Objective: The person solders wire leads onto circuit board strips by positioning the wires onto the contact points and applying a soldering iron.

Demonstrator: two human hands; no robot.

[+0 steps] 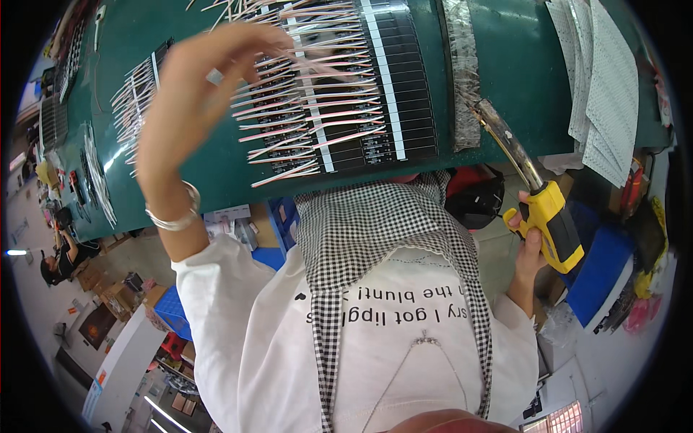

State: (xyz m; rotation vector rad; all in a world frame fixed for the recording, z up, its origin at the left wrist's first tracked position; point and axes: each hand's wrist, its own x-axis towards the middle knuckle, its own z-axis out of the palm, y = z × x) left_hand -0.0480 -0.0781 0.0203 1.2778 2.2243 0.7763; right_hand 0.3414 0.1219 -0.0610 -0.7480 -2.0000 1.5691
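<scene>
My right hand (pixel 533 249) grips a yellow and black pistol-shaped soldering gun (pixel 552 227). Its long, stained metal barrel points up and left, with the tip beside a worn, silvery bar (pixel 462 79) on the green table. My left hand (pixel 206 79), a bangle at its wrist, hangs over rows of black circuit strips (pixel 404 94) with short red and white wires (pixel 339 130) across them. Motion smears its fingertips and some wires by them, so whether it holds a wire cannot be told.
A smaller panel with wires (pixel 137 97) lies left of my left arm, and a bundle of loose wires (pixel 97 177) farther left. White dotted sheets (pixel 606 94) hang over the table's right side. A person (pixel 65 256) is in the left background, near cardboard boxes and a blue crate (pixel 172 314).
</scene>
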